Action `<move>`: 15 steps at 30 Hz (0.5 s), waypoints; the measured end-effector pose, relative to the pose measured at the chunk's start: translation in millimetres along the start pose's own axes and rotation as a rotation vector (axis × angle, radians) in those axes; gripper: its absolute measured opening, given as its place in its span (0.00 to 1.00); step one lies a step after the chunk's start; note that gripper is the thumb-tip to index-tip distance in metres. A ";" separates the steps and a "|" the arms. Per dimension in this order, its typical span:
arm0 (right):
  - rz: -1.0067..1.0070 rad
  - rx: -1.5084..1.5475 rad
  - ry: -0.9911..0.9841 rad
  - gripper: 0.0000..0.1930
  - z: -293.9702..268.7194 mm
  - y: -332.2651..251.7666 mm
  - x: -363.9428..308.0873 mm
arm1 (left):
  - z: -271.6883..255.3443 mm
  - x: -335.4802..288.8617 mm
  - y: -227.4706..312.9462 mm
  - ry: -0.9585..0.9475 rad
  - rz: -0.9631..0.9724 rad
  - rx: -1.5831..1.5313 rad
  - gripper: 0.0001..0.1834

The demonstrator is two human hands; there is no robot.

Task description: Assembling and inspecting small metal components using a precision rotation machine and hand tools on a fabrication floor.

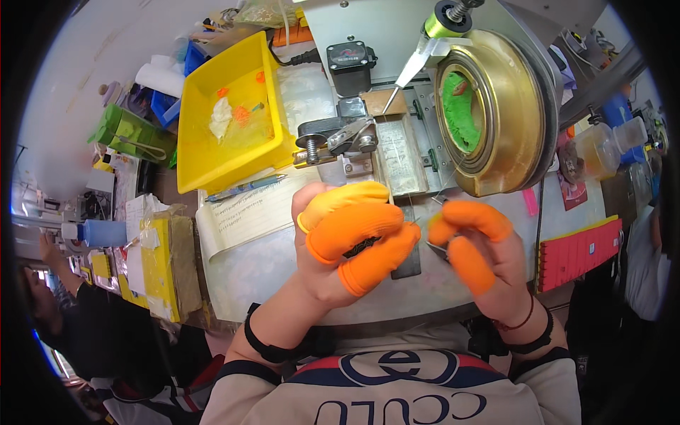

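My left hand (350, 244) is closed in front of the machine, with orange and yellow finger covers on it. Between its curled fingers shows a small dark thing (361, 246), mostly hidden. Close to its fingertips, my right hand (489, 248) is pinched, its fingers in orange covers. A thin metal piece (438, 247) sticks out from the right fingers; its kind is unclear. Fine strands seem to run near the fingertips. Just beyond the hands stands a bench machine with a brass-coloured wheel (496, 113), lined with green material, and a metal clamp arm (347, 138).
To the left sit a yellow tray (191, 152) with orange and white bits, an open notebook (241, 219) and a pen (248, 186). A red folder (579, 253) lies at right. A spool (451, 18) of green thread tops the machine. Another person (85, 326) is at far left.
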State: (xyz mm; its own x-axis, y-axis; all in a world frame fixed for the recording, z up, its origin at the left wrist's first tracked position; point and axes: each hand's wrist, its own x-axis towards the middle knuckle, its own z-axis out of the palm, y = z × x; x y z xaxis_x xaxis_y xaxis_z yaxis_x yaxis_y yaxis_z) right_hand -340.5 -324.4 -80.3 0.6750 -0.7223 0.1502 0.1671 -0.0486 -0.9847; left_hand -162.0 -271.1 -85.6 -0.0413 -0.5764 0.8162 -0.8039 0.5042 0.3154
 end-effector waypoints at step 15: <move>-0.631 -1.030 1.197 0.28 -217.1 -69.4 -27.0 | 6.6 -3.1 12.8 0.037 -0.090 -0.090 0.11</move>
State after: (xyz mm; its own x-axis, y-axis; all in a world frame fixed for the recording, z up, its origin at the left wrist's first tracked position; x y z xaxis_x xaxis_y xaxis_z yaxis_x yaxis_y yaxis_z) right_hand -526.3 -451.3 -35.1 -0.2687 -0.4711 0.8402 -0.6480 -0.5569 -0.5195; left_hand -176.0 -267.1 -87.3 0.0518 -0.5983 0.7996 -0.7467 0.5085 0.4288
